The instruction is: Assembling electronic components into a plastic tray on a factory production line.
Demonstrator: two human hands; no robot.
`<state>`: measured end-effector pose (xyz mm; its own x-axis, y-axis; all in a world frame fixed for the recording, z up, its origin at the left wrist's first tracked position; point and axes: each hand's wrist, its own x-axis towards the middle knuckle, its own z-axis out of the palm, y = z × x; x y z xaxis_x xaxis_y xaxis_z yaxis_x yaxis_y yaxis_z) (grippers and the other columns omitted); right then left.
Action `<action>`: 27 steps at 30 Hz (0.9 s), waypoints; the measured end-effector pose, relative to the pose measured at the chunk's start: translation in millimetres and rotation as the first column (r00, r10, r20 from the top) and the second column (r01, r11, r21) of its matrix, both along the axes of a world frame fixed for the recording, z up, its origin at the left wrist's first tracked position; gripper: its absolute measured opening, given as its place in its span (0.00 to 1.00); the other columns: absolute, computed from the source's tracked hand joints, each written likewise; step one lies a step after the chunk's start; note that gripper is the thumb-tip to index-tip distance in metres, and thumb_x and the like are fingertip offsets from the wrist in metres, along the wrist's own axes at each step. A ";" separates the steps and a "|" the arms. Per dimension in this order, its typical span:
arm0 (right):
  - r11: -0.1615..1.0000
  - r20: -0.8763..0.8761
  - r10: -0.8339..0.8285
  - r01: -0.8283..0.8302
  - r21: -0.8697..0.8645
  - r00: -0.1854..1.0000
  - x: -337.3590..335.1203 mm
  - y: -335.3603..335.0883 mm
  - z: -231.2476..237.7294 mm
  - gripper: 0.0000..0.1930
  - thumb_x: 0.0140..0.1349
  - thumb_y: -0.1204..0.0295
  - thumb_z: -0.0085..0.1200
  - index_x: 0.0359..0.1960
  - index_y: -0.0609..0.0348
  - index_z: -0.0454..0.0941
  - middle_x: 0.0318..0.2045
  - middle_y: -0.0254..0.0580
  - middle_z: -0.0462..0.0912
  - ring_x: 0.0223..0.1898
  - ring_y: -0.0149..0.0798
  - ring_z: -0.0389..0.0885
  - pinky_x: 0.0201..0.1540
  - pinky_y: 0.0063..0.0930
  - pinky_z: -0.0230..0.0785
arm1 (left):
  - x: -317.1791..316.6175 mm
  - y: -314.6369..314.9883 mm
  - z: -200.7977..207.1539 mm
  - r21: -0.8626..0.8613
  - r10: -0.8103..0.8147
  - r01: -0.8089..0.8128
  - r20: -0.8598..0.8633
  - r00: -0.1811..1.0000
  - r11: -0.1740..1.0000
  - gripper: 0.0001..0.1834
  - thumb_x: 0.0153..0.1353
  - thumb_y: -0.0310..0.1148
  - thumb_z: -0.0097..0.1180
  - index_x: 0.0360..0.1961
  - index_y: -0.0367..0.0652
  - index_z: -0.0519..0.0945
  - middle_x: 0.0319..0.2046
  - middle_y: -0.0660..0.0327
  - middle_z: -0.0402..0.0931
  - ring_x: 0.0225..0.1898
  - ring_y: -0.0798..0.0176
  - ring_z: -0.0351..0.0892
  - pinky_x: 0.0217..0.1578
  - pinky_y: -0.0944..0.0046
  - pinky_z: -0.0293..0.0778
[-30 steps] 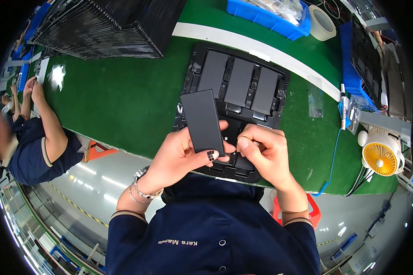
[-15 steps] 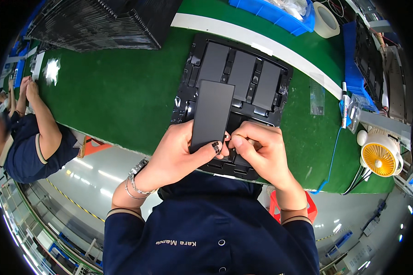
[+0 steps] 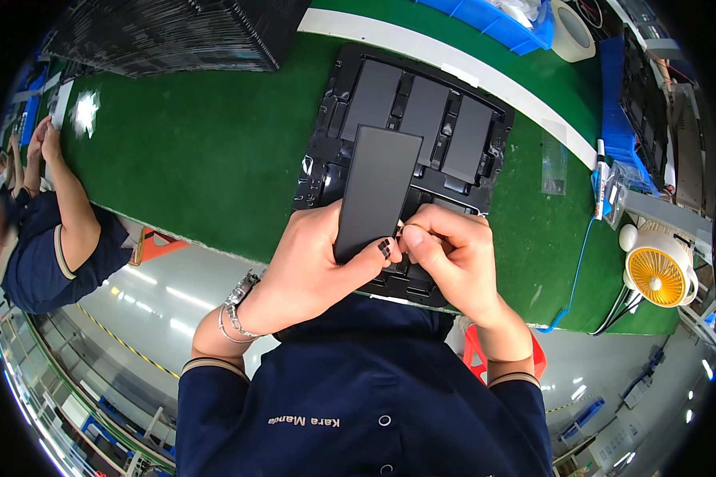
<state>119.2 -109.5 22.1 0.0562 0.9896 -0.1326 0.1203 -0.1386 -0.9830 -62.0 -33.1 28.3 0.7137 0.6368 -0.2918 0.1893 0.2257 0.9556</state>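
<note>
Over the near left part of a black molded tray (image 3: 328,119), the left hand (image 3: 314,246) holds a flat dark rectangular panel (image 3: 378,195), its thumb lying across the panel's near end. The panel reaches away from the person, its far end leaning a little to the right. Just beside its near right edge is the right hand (image 3: 457,246), narrow, with thumb and forefinger drawn together in a pinch; whether anything small sits between those fingertips I cannot tell.

More dark panels (image 3: 467,139) lie side by side in the far half of the tray, which rests on a green bench (image 3: 199,143). Farther left rises a stack of black trays (image 3: 183,40). On the far right side are a blue bin (image 3: 493,20) and, just beside it, a roll of tape (image 3: 573,32). Nearer on the right are a clear plastic piece (image 3: 554,163), a white marker (image 3: 600,179) and a small fan (image 3: 656,277) with a yellow front. Well apart, at far left, sits a co-worker (image 3: 44,258) in dark blue.
</note>
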 end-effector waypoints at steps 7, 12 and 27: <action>1.000 0.005 0.010 -0.010 -0.011 1.000 0.3 0.2 1.3 0.07 0.65 0.77 0.53 0.29 0.66 0.80 0.23 0.35 0.84 0.22 0.23 0.76 0.24 0.20 0.65 | -0.1 -1.2 1.4 -0.012 0.014 -0.014 -0.004 1.000 1.000 0.05 0.62 0.19 0.53 0.39 0.33 0.78 0.31 0.61 0.82 0.34 0.73 0.81 0.38 0.71 0.78; 1.000 0.004 0.018 -0.018 -0.015 1.000 0.7 0.0 -1.4 0.08 0.65 0.77 0.52 0.29 0.66 0.80 0.23 0.35 0.84 0.22 0.22 0.75 0.23 0.19 0.63 | 0.3 -2.5 1.1 0.006 0.022 -0.022 0.001 1.000 1.000 0.05 0.62 0.19 0.53 0.38 0.33 0.78 0.31 0.62 0.82 0.34 0.74 0.81 0.37 0.71 0.78; 1.000 0.004 -0.011 0.011 -0.026 1.000 -1.0 -1.7 -3.5 0.07 0.64 0.77 0.53 0.29 0.66 0.80 0.23 0.35 0.83 0.23 0.23 0.76 0.25 0.20 0.66 | 1.6 -1.5 2.3 0.027 0.017 -0.017 -0.018 1.000 0.999 0.05 0.60 0.19 0.53 0.37 0.34 0.79 0.30 0.62 0.82 0.32 0.74 0.80 0.36 0.72 0.77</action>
<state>118.2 -111.2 18.6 0.0672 0.9852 -0.1579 0.1221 -0.1652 -0.9787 -60.4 -34.7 30.7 0.6976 0.6565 -0.2870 0.2027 0.2033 0.9579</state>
